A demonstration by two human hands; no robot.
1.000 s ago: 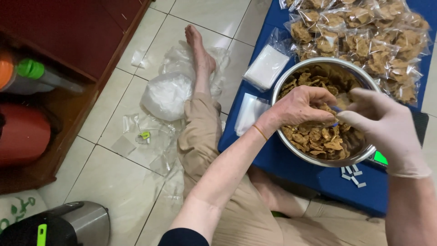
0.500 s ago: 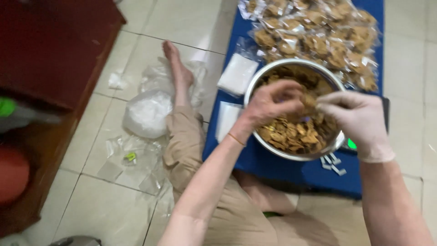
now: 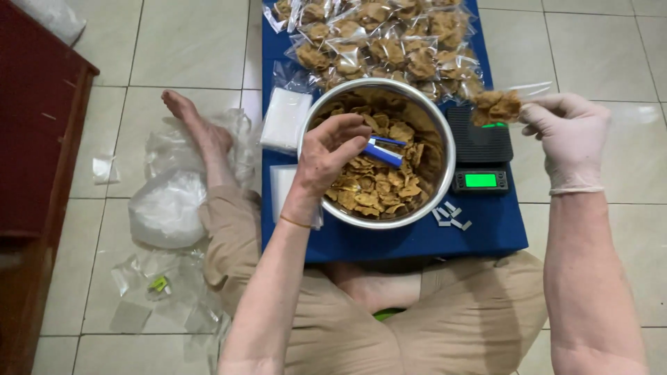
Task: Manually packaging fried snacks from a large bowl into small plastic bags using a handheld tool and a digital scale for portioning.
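- Fingers of the gloved right hand [image 3: 571,139] pinch a small bag of chips [image 3: 497,106] beside the bowl [image 3: 445,173].
- Bare left hand [image 3: 332,154] hovers half-curled, empty, over the chip-filled bowl.

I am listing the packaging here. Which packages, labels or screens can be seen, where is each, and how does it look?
Filled bags: heap at mat's far end, clear plastic, brown chips inside.
Bag in right hand: clear, holding chips, above the scale.
Scale screen: on black scale right of bowl, small green rectangle.
Empty bags: white stack left of bowl.
Small yellow-green label: on floor plastic, left.
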